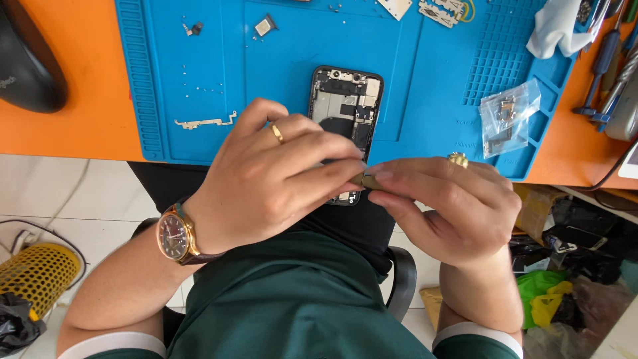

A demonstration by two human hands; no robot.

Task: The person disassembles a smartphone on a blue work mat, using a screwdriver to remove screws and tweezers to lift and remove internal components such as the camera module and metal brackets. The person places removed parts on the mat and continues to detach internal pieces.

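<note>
- A small brass-coloured part [365, 179] sits pinched between the fingertips of both hands, just off the near edge of the tabletop [80, 126], over the person's lap.
- The left hand [266, 179] pinches the part's left end, thumb and forefinger pressed together on it; a gold ring shows on one finger and a watch [174, 236] on the wrist.
- The right hand [445, 206] pinches the other end the same way, fingers closed on it, a ring on top.
- At 12 o'clock from the part lies an opened phone [345, 106], back off and its insides bare, partly hidden by the left hand.
- The phone rests on a blue mat [193, 73], with tiny screws and a thin metal bracket [205, 122] at about 10 o'clock.
- At 2 o'clock lies a clear bag of parts [508, 116]; beyond it a white cloth [555, 30] and screwdrivers [608, 63].
- Risk, as I judge it: the part is held past the edge, so a slip of either grip would drop it to the floor, among the clutter below.
- Too hard a squeeze or twist between the hands could bend so small a piece.
</note>
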